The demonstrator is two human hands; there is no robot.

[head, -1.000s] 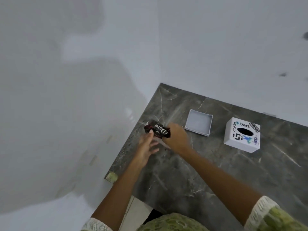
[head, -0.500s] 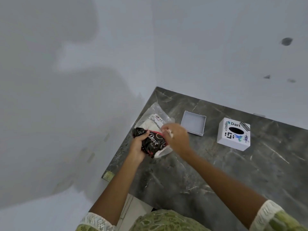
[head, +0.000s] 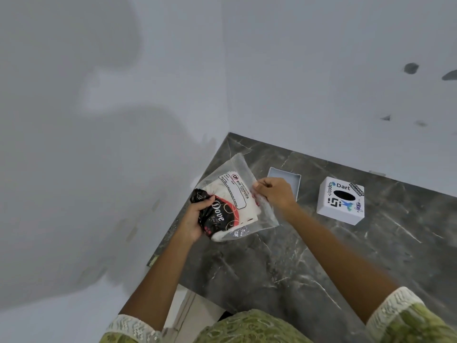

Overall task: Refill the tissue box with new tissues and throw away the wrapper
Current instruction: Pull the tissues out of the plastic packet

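A clear plastic tissue pack (head: 235, 194) with a white label and white tissues inside is held up over the left part of the dark marble counter (head: 296, 256). Its lower left end carries a black and red Dove wrapper (head: 217, 214). My left hand (head: 195, 219) grips that Dove end from below. My right hand (head: 277, 193) pinches the pack's right edge. The white cube tissue box (head: 342, 200) with a dark oval slot and stickers stands to the right. Its shallow grey base tray (head: 284, 180) lies behind my right hand, partly hidden.
White walls (head: 321, 70) meet in a corner behind the counter. The counter's left edge (head: 173, 231) drops off beside my left hand. Green patterned clothing with lace cuffs fills the bottom of the view.
The pack has been lifted and spread out, so the clear bag and its label now face me. My left hand has closed on the Dove end and my right hand has shifted to the right edge.
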